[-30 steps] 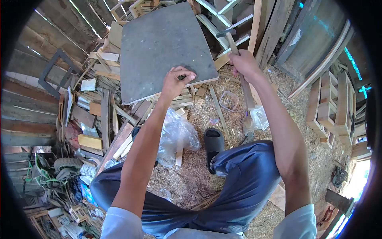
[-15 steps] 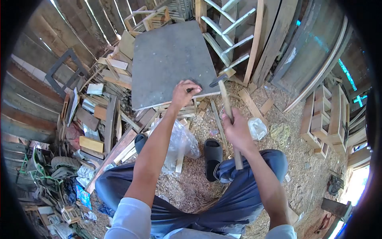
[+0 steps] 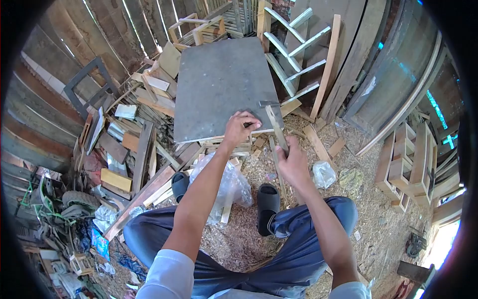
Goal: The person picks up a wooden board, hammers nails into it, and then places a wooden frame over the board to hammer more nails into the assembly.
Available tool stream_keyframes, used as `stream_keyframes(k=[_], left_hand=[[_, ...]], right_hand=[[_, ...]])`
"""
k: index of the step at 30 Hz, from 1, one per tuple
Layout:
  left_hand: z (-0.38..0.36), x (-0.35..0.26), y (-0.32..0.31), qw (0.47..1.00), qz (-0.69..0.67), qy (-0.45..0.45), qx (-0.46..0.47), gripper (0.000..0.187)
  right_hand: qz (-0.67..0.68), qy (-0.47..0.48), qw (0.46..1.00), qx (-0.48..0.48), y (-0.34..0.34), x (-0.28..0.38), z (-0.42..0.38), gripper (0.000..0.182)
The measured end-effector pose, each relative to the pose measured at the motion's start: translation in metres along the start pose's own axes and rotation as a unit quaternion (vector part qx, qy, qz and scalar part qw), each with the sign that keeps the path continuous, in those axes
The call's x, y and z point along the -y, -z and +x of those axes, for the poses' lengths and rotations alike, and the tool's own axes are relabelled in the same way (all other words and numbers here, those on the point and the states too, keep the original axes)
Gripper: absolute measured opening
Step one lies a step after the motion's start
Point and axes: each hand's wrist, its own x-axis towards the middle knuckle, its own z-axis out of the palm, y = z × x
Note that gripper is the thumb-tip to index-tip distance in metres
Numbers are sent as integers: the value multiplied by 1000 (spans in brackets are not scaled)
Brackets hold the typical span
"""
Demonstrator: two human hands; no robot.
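My right hand (image 3: 294,162) is wrapped round the wooden handle of a hammer (image 3: 275,124). The hammer's dark head is over the near right corner of a flat grey board (image 3: 224,82). Just left of the hammer, my left hand (image 3: 241,128) is at the board's near edge with its fingers pinched together. A small dark spot shows between those fingertips, too small to name. The board lies in front of me on a low wooden support, mostly hidden underneath.
Wood offcuts (image 3: 142,149) are piled on the left. A clear plastic bag (image 3: 234,187) lies between my feet, and a smaller one (image 3: 323,174) on the shavings to the right. A slatted wooden frame (image 3: 298,55) leans behind the board; a wooden rack (image 3: 411,159) stands far right.
The hammer head has moved left and farther in over the board. My left hand keeps its pinch at the board's edge. The whole view has shifted slightly.
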Motion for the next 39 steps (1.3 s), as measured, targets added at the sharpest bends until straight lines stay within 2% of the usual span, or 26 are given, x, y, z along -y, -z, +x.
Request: stream_keyframes(k=[4, 7, 10, 12, 16, 22, 24, 28, 30, 37, 39], left_hand=[[-2, -4, 3, 1000, 4, 11, 9, 17], [0, -4, 1, 1000, 6, 5, 3, 18], [0, -5, 4, 1000, 4, 27, 11, 18], [0, -5, 3, 1000, -2, 17, 4, 19], [0, -6, 3, 999, -6, 32, 11, 19], [0, -1, 1, 1000, -11, 23, 10, 18], [1, -5, 3, 999, -13, 31, 11, 18], [-1, -3, 4, 1000, 3, 28, 14, 18], [1, 1, 1, 1000, 1, 12, 8, 18], [-2, 2, 1, 1000, 11, 20, 10, 18], [2, 2, 1, 1000, 24, 7, 6, 18]], right_hand=[[-36, -80, 994, 65, 9, 9, -4, 25], [-43, -48, 997, 36, 7, 2, -5, 25], [-38, -51, 994, 86, 1, -6, -5, 27], [-67, 26, 996, 47, -2, -10, -8, 27], [-120, 3, 991, 54, 1, 0, -9, 27], [-162, 45, 984, 65, -1, -9, -14, 27], [-140, 60, 988, 29, -2, -9, -13, 26], [-132, 43, 990, 23, -4, -7, -15, 27], [-161, 25, 984, 71, -6, -13, -13, 28], [-105, 44, 993, 20, -6, -12, -15, 25], [-151, 16, 984, 89, -8, -17, -14, 25]])
